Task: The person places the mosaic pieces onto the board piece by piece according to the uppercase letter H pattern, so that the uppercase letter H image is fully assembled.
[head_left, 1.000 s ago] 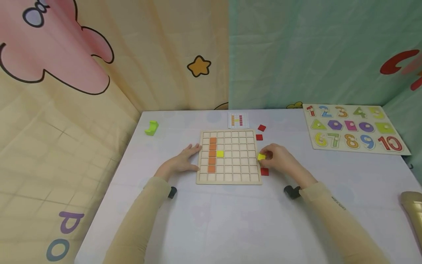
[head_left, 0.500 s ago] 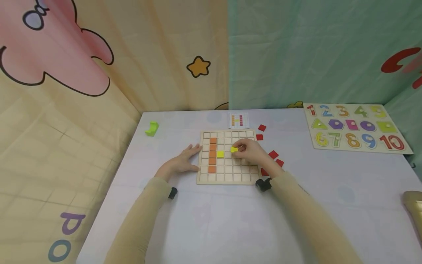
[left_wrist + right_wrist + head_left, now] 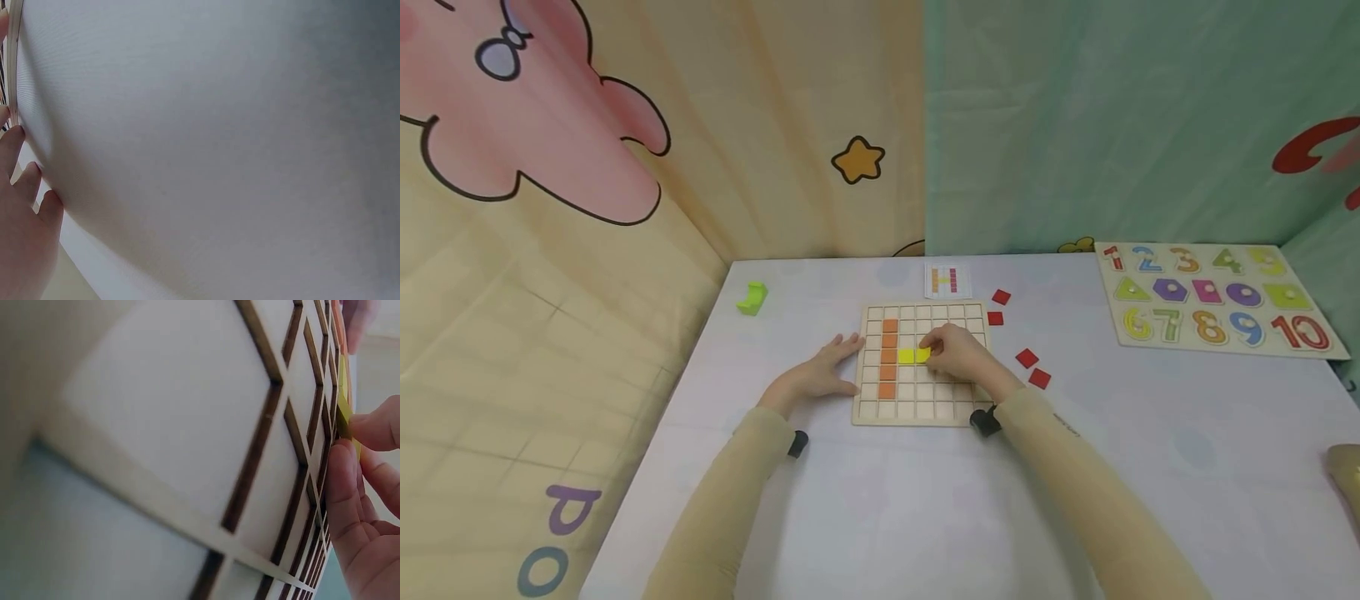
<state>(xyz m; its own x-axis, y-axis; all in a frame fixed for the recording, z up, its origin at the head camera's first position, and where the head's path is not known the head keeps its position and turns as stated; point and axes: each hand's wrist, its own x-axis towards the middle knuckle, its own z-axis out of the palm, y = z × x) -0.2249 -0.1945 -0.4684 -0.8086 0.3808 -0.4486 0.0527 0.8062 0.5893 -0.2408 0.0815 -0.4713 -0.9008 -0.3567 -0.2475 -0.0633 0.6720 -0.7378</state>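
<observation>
A wooden grid board (image 3: 917, 410) lies on the table with a column of several orange square tiles (image 3: 888, 357) near its left side. One yellow tile (image 3: 906, 357) sits in a cell right of that column. My right hand (image 3: 957, 353) pinches a second yellow tile (image 3: 922, 355) beside the first, at the neighbouring cell. In the right wrist view, thumb and fingers hold this yellow tile (image 3: 344, 417) tilted at the grid. My left hand (image 3: 820, 372) lies with spread fingers against the board's left edge; the left wrist view shows its fingertips (image 3: 51, 201) near that edge.
Several red tiles (image 3: 1027, 358) lie right of the board. A pattern card (image 3: 947, 282) is behind it. A green plastic piece (image 3: 752, 297) stands at the back left, and a number puzzle board (image 3: 1217, 300) at the back right.
My right hand has carried the yellow tile from beyond the board's right edge leftward over the grid, down beside the first yellow tile. My left hand has stayed at the board's edge.
</observation>
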